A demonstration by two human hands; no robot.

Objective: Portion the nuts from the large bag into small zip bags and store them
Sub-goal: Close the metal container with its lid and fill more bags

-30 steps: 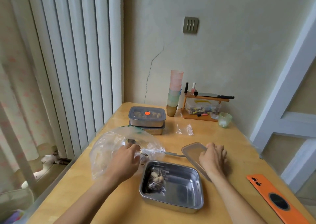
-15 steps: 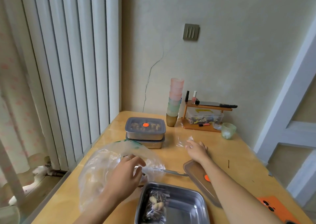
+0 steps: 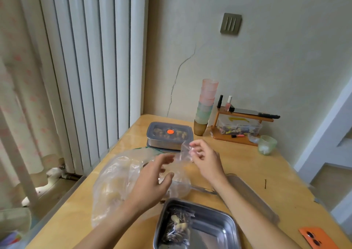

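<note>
The large clear bag of nuts (image 3: 116, 184) lies crumpled on the wooden table (image 3: 247, 165), left of centre. My right hand (image 3: 206, 160) holds an empty small zip bag (image 3: 183, 153) pinched at its top, lifted above the table. My left hand (image 3: 152, 180) hovers over the large bag with its fingers spread, reaching toward the small bag and not gripping it. An open steel tray (image 3: 215, 227) near me holds one filled small bag of nuts (image 3: 178, 227).
Two stacked steel containers (image 3: 169, 136) with an orange-dotted lid stand farther back. A tray lid (image 3: 251, 193) and a spoon handle (image 3: 203, 189) lie to the right. Stacked cups (image 3: 206, 104), a small wooden shelf (image 3: 240, 127), a green cup (image 3: 266, 145) and an orange phone (image 3: 318, 238) are also here.
My right hand went from the tray lid to the far small zip bag, picked it up and brought it toward the centre. My left hand came off the large bag and opened.
</note>
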